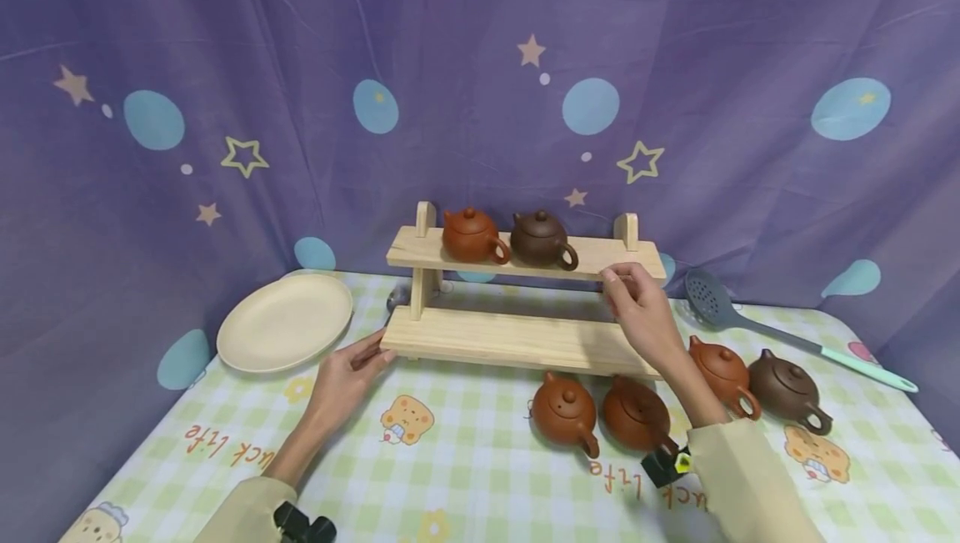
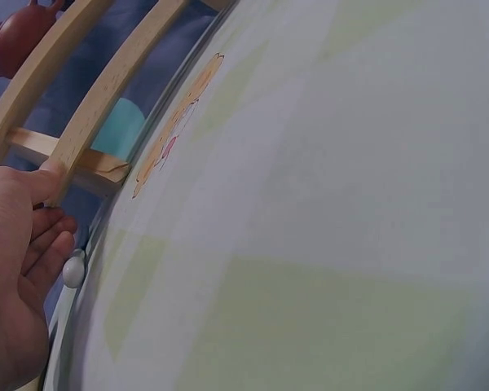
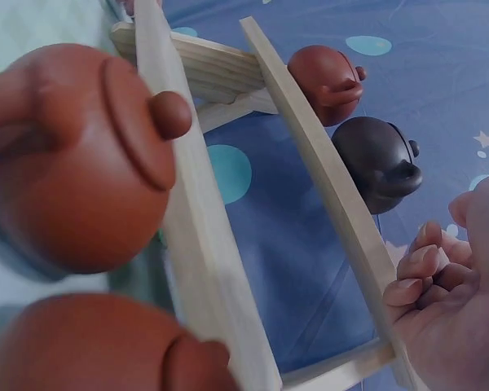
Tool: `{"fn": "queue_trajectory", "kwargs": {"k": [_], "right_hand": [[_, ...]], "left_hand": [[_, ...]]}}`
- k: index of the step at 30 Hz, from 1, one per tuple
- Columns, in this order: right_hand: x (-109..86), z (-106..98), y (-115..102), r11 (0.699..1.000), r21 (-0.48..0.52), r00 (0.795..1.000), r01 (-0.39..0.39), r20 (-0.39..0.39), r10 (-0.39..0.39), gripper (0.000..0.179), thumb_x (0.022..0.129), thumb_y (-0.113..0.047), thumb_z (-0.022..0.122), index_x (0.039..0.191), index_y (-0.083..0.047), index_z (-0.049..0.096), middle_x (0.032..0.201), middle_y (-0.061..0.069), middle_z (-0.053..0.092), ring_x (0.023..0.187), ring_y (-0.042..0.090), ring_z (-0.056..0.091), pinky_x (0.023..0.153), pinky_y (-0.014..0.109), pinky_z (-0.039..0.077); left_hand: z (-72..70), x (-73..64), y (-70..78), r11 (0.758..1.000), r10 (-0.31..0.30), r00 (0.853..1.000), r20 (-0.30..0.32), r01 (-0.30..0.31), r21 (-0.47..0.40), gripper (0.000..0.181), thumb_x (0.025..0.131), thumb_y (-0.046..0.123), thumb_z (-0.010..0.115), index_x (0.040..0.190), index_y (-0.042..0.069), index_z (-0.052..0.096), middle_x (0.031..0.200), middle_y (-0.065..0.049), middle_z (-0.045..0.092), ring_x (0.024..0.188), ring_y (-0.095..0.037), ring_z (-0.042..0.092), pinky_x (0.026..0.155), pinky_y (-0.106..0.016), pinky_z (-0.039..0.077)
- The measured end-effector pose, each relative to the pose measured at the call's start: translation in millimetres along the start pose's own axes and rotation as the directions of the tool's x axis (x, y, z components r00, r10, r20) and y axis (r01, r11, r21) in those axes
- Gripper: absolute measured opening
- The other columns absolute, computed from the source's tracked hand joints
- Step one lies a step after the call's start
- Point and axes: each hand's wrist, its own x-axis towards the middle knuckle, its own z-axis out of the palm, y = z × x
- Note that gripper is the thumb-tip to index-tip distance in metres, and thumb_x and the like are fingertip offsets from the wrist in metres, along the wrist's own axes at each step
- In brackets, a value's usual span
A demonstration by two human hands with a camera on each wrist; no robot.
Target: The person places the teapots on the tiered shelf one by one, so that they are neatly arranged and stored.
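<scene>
Head view: A wooden rack [image 1: 517, 341] with two tiers stands on the cloth-covered surface [image 1: 480, 460]. The left hand [image 1: 347, 380] grips the left end of the rack's lower board [image 1: 510, 334]. The right hand [image 1: 643, 314] is at the front edge of the rack's upper board [image 1: 600, 256], towards its right end. On that board sit a red-brown teapot [image 1: 470, 238] and, just beside it to the right, a dark brown teapot [image 1: 538, 240]. In front of the rack, towards its right, stand two more red-brown pots, a first front teapot [image 1: 564, 411] and a second front teapot [image 1: 636, 415]. Right of the rack are a red right-hand teapot [image 1: 718, 369] and a dark right-hand teapot [image 1: 787, 387]; behind these lies a slotted spoon [image 1: 780, 334]. Left of the rack is a cream plate [image 1: 285, 322].

Left wrist view: The left thumb lies over the end of the rack's lower board with the other fingers beneath, clamped on it.

Right wrist view: The right fingers [image 3: 420, 265] are curled close against the rack's upper board; whether they clamp it, I cannot tell. Both front teapots loom nearest the camera, beside the rack's lower board.
</scene>
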Motion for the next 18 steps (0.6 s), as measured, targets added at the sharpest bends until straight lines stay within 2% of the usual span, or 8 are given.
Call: {"fn": "queue_trajectory", "kwargs": {"k": [4, 9, 18], "right_hand": [[-13.2, -7.6, 5.6, 0.999, -0.019, 1.000, 0.028, 0.001, -0.028, 0.035, 0.112, -0.030, 0.049, 0.122, 0.003, 0.058, 0.074, 0.013, 0.053, 0.059, 0.015, 0.045, 0.051, 0.028, 0.039], [-30.7, -17.4, 11.9, 0.999, -0.039, 1.000, 0.013, -0.002, -0.013, 0.038, 0.112, -0.032, 0.048, 0.122, 0.004, 0.057, 0.071, 0.009, 0.052, 0.053, 0.013, 0.038, 0.045, 0.030, 0.034], [-57.2, -28.0, 21.6, 0.998, -0.061, 1.000, -0.009, -0.013, 0.009, 0.034, 0.112, -0.028, 0.050, 0.121, 0.003, 0.059, 0.069, 0.006, 0.050, 0.055, 0.014, 0.040, 0.046, 0.031, 0.036]], "left_hand": [[0.3, 0.3, 0.3, 1.000, -0.004, 1.000, 0.000, 0.004, -0.006, 0.052, 0.101, 0.028, 0.072, 0.144, 0.002, 0.059, 0.131, -0.018, 0.068, 0.115, -0.032, 0.069, 0.095, -0.031, 0.058], [1.0, 0.5, -0.4, 1.000, 0.000, 1.000, 0.002, 0.000, -0.005, 0.051, 0.101, 0.028, 0.071, 0.144, 0.004, 0.060, 0.131, -0.017, 0.068, 0.115, -0.031, 0.069, 0.094, -0.030, 0.058], [0.6, 0.4, -1.4, 1.000, 0.006, 1.000, -0.002, -0.006, -0.001, 0.051, 0.101, 0.029, 0.071, 0.144, 0.003, 0.060, 0.130, -0.018, 0.068, 0.114, -0.032, 0.069, 0.096, -0.034, 0.058]]}}
